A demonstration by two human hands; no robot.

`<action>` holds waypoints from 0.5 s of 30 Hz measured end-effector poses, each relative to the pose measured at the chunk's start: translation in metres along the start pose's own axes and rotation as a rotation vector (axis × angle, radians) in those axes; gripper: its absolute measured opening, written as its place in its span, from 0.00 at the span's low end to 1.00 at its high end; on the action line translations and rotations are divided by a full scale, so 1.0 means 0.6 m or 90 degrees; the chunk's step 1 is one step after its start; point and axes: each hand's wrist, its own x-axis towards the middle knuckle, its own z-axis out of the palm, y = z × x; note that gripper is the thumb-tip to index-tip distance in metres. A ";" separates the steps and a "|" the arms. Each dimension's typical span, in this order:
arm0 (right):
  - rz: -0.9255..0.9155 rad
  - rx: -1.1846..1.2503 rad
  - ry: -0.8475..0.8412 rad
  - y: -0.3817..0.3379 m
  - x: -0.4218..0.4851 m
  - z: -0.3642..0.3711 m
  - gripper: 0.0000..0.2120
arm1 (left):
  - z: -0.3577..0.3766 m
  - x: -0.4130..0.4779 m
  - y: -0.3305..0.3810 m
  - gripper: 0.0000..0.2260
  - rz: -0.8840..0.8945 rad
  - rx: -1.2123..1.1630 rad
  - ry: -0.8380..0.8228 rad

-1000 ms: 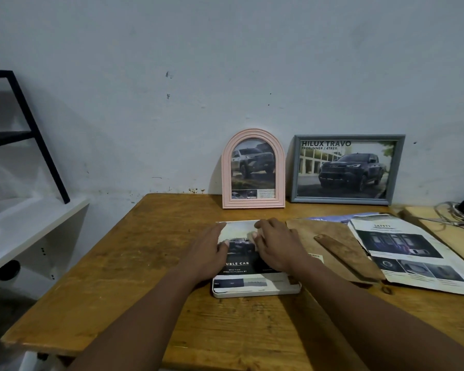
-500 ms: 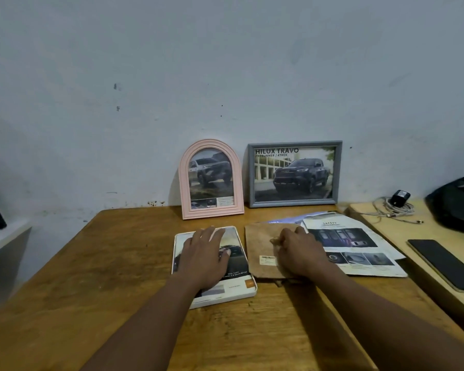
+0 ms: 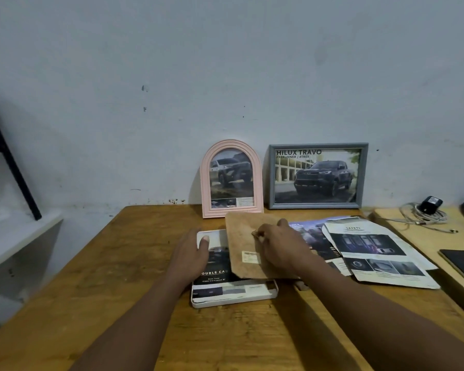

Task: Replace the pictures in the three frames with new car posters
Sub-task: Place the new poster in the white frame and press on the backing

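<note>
White frame: lying face down on the table, holding a car poster.
Left hand: pressing flat, open, on the poster.
Right hand: pinching the brown backboard, which is partly covering the frame.

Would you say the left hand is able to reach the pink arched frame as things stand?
Probably yes. The left hand rests flat on the white frame, and the wooden table between it and the pink arched frame looks bare.
</note>
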 end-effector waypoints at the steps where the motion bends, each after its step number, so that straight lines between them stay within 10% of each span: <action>1: -0.012 -0.011 -0.008 -0.018 0.003 0.007 0.19 | -0.004 0.001 -0.004 0.19 -0.020 -0.024 0.007; 15: -0.061 -0.147 -0.087 -0.123 0.015 0.054 0.24 | -0.018 0.019 -0.044 0.14 -0.091 -0.132 0.029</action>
